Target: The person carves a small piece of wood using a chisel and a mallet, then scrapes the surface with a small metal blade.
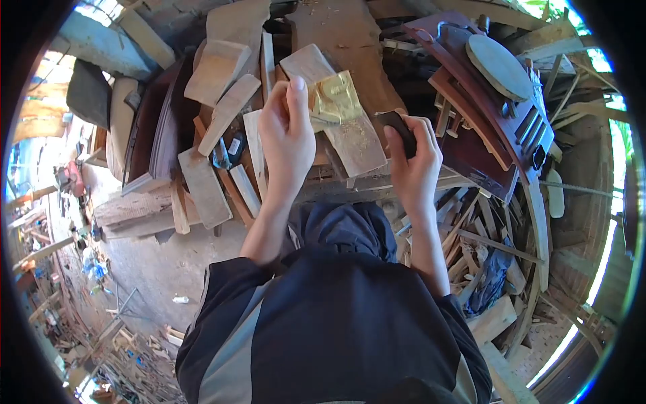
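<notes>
My left hand (pixel 288 138) is raised over the workbench and pinches a crumpled yellowish sheet of sandpaper (pixel 334 98) between thumb and fingers. Under the sheet lies a pale wooden board (pixel 356 145) dusted with sawdust. My right hand (pixel 414 161) is closed around a small dark block (pixel 397 126), held just to the right of that board. The two hands are apart, about a hand's width from each other.
Several offcut planks (pixel 222 71) lie stacked on the workbench (pixel 350 40) to the left. A dark red carved wooden frame (pixel 484 114) with a round disc (pixel 499 66) stands at right. Scrap sticks (pixel 471 242) pile on the floor at right; dirt floor (pixel 155 262) at left.
</notes>
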Demonstrator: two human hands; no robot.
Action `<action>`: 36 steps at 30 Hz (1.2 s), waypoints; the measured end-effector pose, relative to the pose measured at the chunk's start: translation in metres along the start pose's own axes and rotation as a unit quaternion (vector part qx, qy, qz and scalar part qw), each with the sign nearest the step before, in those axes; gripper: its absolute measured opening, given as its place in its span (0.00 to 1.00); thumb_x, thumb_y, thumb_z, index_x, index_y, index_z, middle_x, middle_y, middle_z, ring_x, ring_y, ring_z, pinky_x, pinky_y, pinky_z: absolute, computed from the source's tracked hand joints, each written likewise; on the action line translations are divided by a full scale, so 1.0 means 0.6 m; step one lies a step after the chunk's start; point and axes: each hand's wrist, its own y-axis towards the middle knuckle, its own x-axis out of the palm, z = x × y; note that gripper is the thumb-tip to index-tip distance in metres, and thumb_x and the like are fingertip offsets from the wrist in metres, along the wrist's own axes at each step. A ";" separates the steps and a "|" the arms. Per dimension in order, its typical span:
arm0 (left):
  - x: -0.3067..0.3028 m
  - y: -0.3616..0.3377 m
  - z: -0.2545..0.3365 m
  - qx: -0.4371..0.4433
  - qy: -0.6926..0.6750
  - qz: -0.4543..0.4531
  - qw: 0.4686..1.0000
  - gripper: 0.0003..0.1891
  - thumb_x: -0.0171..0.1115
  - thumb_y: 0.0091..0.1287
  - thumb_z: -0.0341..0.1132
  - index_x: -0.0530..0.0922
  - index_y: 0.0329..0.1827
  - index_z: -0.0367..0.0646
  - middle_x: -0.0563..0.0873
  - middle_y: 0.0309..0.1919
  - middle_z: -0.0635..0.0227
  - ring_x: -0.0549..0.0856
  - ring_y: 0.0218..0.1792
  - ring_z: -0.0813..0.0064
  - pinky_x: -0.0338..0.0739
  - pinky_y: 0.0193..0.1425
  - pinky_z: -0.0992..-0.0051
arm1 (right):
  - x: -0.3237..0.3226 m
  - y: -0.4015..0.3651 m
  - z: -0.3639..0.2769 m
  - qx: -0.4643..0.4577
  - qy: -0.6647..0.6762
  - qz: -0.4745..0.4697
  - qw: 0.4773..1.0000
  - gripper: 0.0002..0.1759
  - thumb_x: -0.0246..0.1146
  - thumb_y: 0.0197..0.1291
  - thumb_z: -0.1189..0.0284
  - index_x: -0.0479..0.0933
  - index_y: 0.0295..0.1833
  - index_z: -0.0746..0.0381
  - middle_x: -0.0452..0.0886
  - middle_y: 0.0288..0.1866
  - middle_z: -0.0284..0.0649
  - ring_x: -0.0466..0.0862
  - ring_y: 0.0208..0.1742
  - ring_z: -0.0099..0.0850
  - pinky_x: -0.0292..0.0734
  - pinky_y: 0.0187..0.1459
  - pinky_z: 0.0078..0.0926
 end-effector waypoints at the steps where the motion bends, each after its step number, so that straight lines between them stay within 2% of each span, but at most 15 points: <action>1: -0.001 -0.008 -0.001 -0.037 0.003 -0.019 0.999 0.22 0.54 0.82 0.44 0.71 0.28 0.40 0.65 0.20 0.80 0.62 0.25 0.89 0.56 0.28 0.80 | -0.003 0.000 -0.011 0.005 -0.004 0.004 1.000 0.09 0.67 0.65 0.76 0.78 0.48 0.67 0.81 0.42 0.48 0.85 0.41 0.49 0.78 0.43 0.35; 3: -0.001 -0.019 -0.003 -0.092 -0.009 -0.038 0.995 0.22 0.54 0.82 0.44 0.72 0.28 0.40 0.64 0.21 0.80 0.61 0.26 0.88 0.54 0.28 0.79 | -0.010 -0.001 -0.025 -0.043 0.045 0.056 0.996 0.09 0.68 0.63 0.80 0.79 0.48 0.68 0.81 0.40 0.47 0.84 0.39 0.45 0.78 0.43 0.33; 7: 0.003 -0.023 0.007 -0.096 0.003 -0.046 0.994 0.21 0.54 0.82 0.43 0.74 0.30 0.38 0.67 0.21 0.80 0.62 0.25 0.88 0.55 0.28 0.79 | -0.025 0.006 -0.040 -0.107 0.012 0.060 0.992 0.09 0.69 0.60 0.82 0.82 0.47 0.67 0.82 0.41 0.44 0.83 0.39 0.40 0.78 0.42 0.31; 8: 0.004 -0.025 0.005 -0.095 0.021 -0.044 0.994 0.21 0.54 0.81 0.43 0.75 0.31 0.36 0.68 0.20 0.78 0.63 0.25 0.88 0.57 0.27 0.78 | -0.023 0.008 -0.040 -0.108 0.012 0.058 0.992 0.09 0.69 0.60 0.82 0.82 0.47 0.67 0.82 0.41 0.44 0.83 0.39 0.40 0.78 0.42 0.31; 11: 0.006 -0.030 0.006 -0.070 0.068 -0.056 0.994 0.20 0.55 0.80 0.42 0.77 0.33 0.35 0.70 0.18 0.74 0.65 0.23 0.87 0.59 0.25 0.76 | -0.009 0.019 -0.036 -0.230 -0.058 0.053 0.970 0.11 0.71 0.54 0.81 0.85 0.44 0.61 0.83 0.41 0.37 0.82 0.39 0.37 0.78 0.38 0.32; 13: 0.010 -0.038 0.029 -0.046 0.125 -0.071 0.988 0.18 0.56 0.80 0.41 0.78 0.34 0.35 0.71 0.16 0.69 0.67 0.20 0.85 0.63 0.22 0.73 | 0.004 0.016 -0.048 -0.239 -0.072 0.045 0.967 0.13 0.71 0.51 0.81 0.85 0.44 0.61 0.83 0.41 0.36 0.82 0.39 0.36 0.78 0.38 0.31; 19: 0.008 -0.043 0.042 -0.026 0.135 -0.078 0.987 0.17 0.57 0.80 0.40 0.78 0.35 0.35 0.75 0.16 0.62 0.72 0.18 0.80 0.65 0.23 0.72 | 0.011 0.016 -0.022 -0.337 -0.137 0.077 0.928 0.21 0.71 0.39 0.77 0.86 0.45 0.57 0.83 0.42 0.30 0.82 0.38 0.31 0.80 0.34 0.26; 21: 0.010 -0.049 0.025 -0.026 0.140 -0.081 0.986 0.17 0.57 0.79 0.40 0.78 0.35 0.34 0.76 0.16 0.61 0.72 0.17 0.77 0.66 0.23 0.71 | 0.009 0.016 -0.001 -0.376 -0.169 0.046 0.910 0.22 0.70 0.36 0.75 0.86 0.44 0.56 0.83 0.43 0.28 0.82 0.38 0.29 0.80 0.33 0.24; 24: 0.018 -0.064 -0.004 -0.020 0.142 -0.071 0.987 0.17 0.57 0.79 0.39 0.78 0.35 0.34 0.77 0.17 0.58 0.74 0.17 0.73 0.68 0.25 0.68 | -0.003 0.016 0.002 -0.358 -0.162 -0.017 0.920 0.23 0.69 0.36 0.83 0.86 0.45 0.62 0.84 0.43 0.35 0.83 0.39 0.33 0.82 0.37 0.28; 26: 0.018 -0.069 -0.007 -0.073 0.142 -0.108 0.981 0.17 0.57 0.79 0.39 0.78 0.35 0.34 0.78 0.18 0.56 0.77 0.18 0.72 0.69 0.26 0.66 | -0.008 0.016 0.021 -0.365 -0.159 -0.027 0.917 0.23 0.67 0.38 0.82 0.86 0.46 0.59 0.83 0.41 0.34 0.83 0.39 0.33 0.82 0.37 0.28; 28: 0.010 -0.069 -0.004 -0.040 0.170 -0.098 0.980 0.17 0.57 0.79 0.39 0.78 0.35 0.34 0.79 0.18 0.58 0.76 0.19 0.75 0.69 0.26 0.68 | -0.027 0.026 0.042 -0.357 -0.270 -0.072 0.891 0.20 0.66 0.44 0.80 0.86 0.46 0.57 0.83 0.40 0.34 0.84 0.40 0.34 0.82 0.39 0.29; 30: -0.023 -0.040 0.020 -0.026 0.077 0.037 0.996 0.18 0.56 0.79 0.40 0.78 0.34 0.35 0.76 0.17 0.63 0.71 0.19 0.79 0.67 0.25 0.70 | -0.058 0.059 0.173 -0.247 -0.331 -0.063 0.909 0.10 0.65 0.53 0.80 0.84 0.41 0.58 0.83 0.41 0.32 0.84 0.43 0.34 0.82 0.39 0.33; 32: -0.046 -0.023 0.033 -0.030 0.105 0.030 0.994 0.18 0.56 0.79 0.41 0.78 0.33 0.35 0.74 0.17 0.66 0.69 0.19 0.80 0.65 0.25 0.72 | -0.092 0.056 0.206 -0.212 -0.361 -0.017 0.908 0.08 0.64 0.58 0.79 0.84 0.43 0.59 0.84 0.41 0.34 0.85 0.44 0.37 0.82 0.41 0.37; 34: -0.056 -0.016 0.030 -0.035 0.146 0.022 0.988 0.19 0.56 0.80 0.41 0.77 0.33 0.34 0.72 0.16 0.69 0.67 0.20 0.82 0.63 0.25 0.73 | -0.086 0.067 0.131 -0.214 -0.295 0.063 0.929 0.07 0.65 0.61 0.80 0.84 0.44 0.62 0.85 0.41 0.38 0.85 0.40 0.38 0.82 0.41 0.36; 36: -0.037 -0.007 0.008 -0.040 0.134 -0.005 0.990 0.19 0.57 0.79 0.42 0.78 0.33 0.34 0.69 0.16 0.70 0.65 0.20 0.83 0.61 0.25 0.73 | -0.076 0.061 0.058 -0.270 -0.223 0.058 0.935 0.10 0.66 0.58 0.82 0.84 0.45 0.63 0.85 0.41 0.39 0.84 0.39 0.37 0.81 0.39 0.33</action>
